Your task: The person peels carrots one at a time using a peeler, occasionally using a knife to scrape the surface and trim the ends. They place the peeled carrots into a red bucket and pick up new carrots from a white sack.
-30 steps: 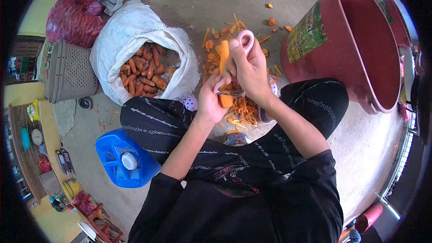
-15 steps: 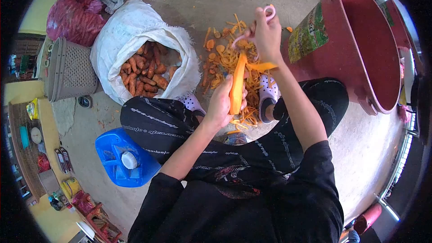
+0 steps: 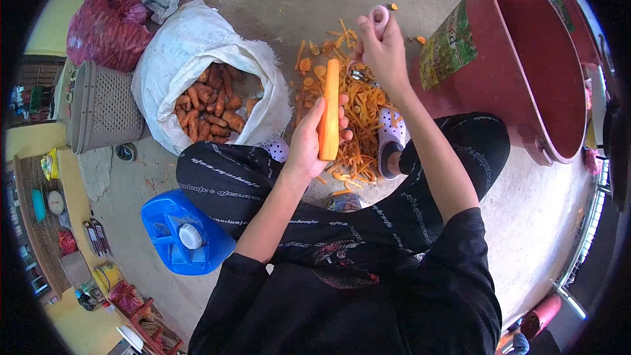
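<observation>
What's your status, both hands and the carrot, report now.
Left hand: gripping peeled carrot. Right hand: holding pink peeler, blade off the carrot. Peelings on floor beyond; nothing between peeler and carrot.

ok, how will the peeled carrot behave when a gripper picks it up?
The peeled carrot is likely stiff: it extends straight beyond the left hand with no visible sag. Probably a bit slippery, since its skin is off and the surface looks smooth. Its long, narrow shape could let it roll if set down.
</observation>
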`<action>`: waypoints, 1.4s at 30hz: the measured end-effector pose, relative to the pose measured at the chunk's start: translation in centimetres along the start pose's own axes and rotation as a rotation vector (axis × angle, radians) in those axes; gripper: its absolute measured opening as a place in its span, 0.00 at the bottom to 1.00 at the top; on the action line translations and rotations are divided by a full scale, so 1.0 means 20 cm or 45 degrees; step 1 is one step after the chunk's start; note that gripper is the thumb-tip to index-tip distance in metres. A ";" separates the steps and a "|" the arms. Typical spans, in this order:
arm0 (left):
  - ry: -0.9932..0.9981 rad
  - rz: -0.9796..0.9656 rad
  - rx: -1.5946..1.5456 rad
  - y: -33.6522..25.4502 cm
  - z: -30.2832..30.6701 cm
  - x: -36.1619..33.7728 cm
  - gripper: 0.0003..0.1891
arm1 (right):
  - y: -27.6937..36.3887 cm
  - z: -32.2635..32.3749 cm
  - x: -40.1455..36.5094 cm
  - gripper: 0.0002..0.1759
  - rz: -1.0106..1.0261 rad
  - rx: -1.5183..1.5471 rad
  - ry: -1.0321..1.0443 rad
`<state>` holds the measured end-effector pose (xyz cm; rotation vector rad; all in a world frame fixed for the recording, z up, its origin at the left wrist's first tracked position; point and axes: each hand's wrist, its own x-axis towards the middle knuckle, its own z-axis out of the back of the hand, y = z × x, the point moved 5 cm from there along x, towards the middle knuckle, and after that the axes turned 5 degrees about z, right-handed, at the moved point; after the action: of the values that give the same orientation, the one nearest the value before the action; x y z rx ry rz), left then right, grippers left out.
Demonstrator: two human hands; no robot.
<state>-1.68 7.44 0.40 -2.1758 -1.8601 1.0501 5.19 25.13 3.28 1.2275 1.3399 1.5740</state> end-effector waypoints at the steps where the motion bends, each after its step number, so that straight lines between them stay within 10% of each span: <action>1: 0.018 0.010 -0.043 0.01 0.01 0.00 0.21 | 0.00 -0.02 -0.03 0.15 -0.031 0.032 0.054; 22: -0.085 0.007 -0.194 -0.01 0.09 0.03 0.21 | 0.03 -0.11 -0.16 0.16 -0.185 -0.024 0.236; 31: -0.704 -0.305 0.143 -0.08 0.40 0.15 0.23 | -0.75 0.06 -0.13 0.17 0.080 -1.310 0.353; 39: -0.860 -0.130 0.443 -0.03 0.66 0.25 0.24 | -1.78 0.13 -0.47 0.24 -0.832 -0.447 -0.064; 42: -0.720 -0.065 0.165 0.01 0.68 0.28 0.20 | -1.64 0.07 -0.61 0.27 -0.984 -0.841 0.389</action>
<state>-8.87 7.62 -12.39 -1.8724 -1.9511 1.8644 8.29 20.75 -31.23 0.0382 1.1171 1.4471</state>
